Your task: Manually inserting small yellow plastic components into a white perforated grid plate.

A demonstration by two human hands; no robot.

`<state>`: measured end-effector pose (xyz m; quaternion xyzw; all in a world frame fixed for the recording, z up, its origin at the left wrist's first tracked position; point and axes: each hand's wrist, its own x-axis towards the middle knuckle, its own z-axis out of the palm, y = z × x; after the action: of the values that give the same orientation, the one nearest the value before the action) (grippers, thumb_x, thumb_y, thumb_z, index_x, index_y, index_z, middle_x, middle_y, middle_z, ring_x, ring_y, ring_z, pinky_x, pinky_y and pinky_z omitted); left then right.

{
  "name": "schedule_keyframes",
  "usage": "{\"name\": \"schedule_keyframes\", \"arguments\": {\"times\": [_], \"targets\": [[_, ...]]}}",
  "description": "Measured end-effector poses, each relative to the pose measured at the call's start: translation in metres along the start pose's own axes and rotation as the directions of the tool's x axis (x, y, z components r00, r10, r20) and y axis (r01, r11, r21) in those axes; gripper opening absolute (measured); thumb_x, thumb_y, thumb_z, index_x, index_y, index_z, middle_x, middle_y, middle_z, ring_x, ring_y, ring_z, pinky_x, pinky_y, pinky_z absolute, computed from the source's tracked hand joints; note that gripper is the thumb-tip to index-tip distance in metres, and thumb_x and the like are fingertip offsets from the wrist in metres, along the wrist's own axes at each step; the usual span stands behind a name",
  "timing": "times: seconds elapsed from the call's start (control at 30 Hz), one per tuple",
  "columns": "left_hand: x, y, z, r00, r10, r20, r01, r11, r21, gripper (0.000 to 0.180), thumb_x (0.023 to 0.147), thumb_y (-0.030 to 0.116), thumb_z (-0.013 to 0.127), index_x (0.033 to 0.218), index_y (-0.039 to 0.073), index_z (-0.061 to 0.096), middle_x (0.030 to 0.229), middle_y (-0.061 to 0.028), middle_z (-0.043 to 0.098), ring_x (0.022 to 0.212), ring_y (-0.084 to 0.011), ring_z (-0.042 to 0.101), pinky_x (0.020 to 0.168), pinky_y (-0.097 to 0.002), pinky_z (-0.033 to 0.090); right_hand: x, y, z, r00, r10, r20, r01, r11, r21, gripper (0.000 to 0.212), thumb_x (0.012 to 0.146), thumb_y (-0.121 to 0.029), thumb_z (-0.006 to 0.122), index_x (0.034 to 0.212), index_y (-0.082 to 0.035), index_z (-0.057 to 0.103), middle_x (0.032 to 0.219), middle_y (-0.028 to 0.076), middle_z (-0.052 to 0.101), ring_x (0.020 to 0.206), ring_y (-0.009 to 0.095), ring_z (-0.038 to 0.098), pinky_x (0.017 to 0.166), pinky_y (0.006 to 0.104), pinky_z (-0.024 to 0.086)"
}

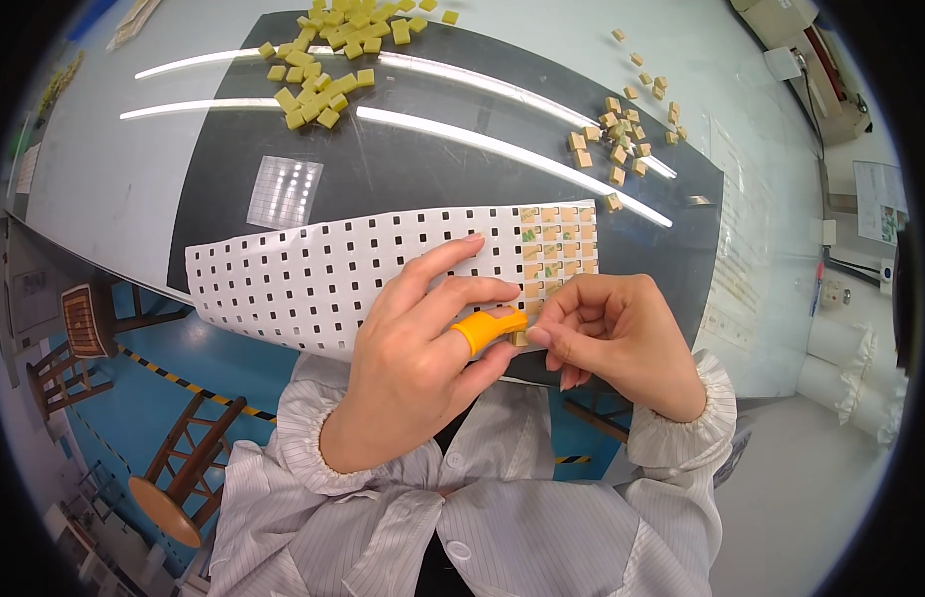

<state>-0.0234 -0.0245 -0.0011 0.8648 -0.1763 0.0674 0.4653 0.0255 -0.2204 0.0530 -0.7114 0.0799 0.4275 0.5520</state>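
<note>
A white sheet (373, 261) with rows of small square holes lies along the near table edge. Its right end carries a block of tan squares (552, 234), some with green marks. My left hand (412, 343) rests over the sheet with its fingers apart, and one finger wears a yellow-orange sleeve with a pointed tip (490, 328). That tip meets the lower tan squares. Right beside it, my right hand (621, 333) is closed in a pinch, thumb against forefinger, at the sheet's lower edge. Whatever sits between those fingertips is too small to make out.
Yellow-green foam cubes (358, 30) lie piled at the far left of the dark mat (233, 169). Loose tan cubes (621, 134) are scattered at the far right. A clear gridded sheet (285, 191) lies beyond the white one. Wooden stools (184, 478) stand on the blue floor.
</note>
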Motion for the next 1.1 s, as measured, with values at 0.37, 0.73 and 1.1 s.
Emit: {"name": "schedule_keyframes", "arguments": {"times": [0.37,0.73,1.1], "targets": [[0.0,-0.001,0.002,0.999,0.01,-0.03,-0.01,1.0,0.005,0.028,0.063,0.002,0.08,0.09,0.005,0.074,0.105,-0.0037,0.069,0.121,-0.034,0.055,0.095,-0.0432,0.049,-0.001,0.003,0.012,0.973,-0.225,-0.051,0.191,0.908,-0.373,0.018,0.088,-0.011,0.072,0.084,0.001,0.059,0.064,-0.001,0.061,0.053,0.002,0.051,0.047,0.019,0.04],[0.001,-0.001,0.002,0.998,0.043,-0.041,-0.043,0.999,0.017,0.024,0.064,0.005,0.08,0.086,0.0,0.07,0.105,-0.0033,0.067,0.119,-0.0313,0.057,0.091,-0.0402,0.049,-0.008,0.003,-0.003,0.968,-0.25,0.024,0.243,0.912,-0.33,0.013,0.092,-0.009,0.068,0.087,0.0,0.059,0.064,0.001,0.061,0.052,0.003,0.053,0.043,0.0178,0.039],[-0.002,-0.002,0.002,0.999,0.023,-0.03,-0.023,1.0,0.015,0.028,0.064,0.004,0.082,0.09,0.003,0.072,0.105,-0.0044,0.069,0.121,-0.0337,0.056,0.096,-0.0426,0.049,-0.001,0.023,0.004,0.604,-0.659,-0.448,0.295,0.708,-0.642,0.031,0.086,-0.002,0.072,0.115,-0.001,0.063,0.069,0.001,0.062,0.058,0.003,0.053,0.048,0.0176,0.039]]}}
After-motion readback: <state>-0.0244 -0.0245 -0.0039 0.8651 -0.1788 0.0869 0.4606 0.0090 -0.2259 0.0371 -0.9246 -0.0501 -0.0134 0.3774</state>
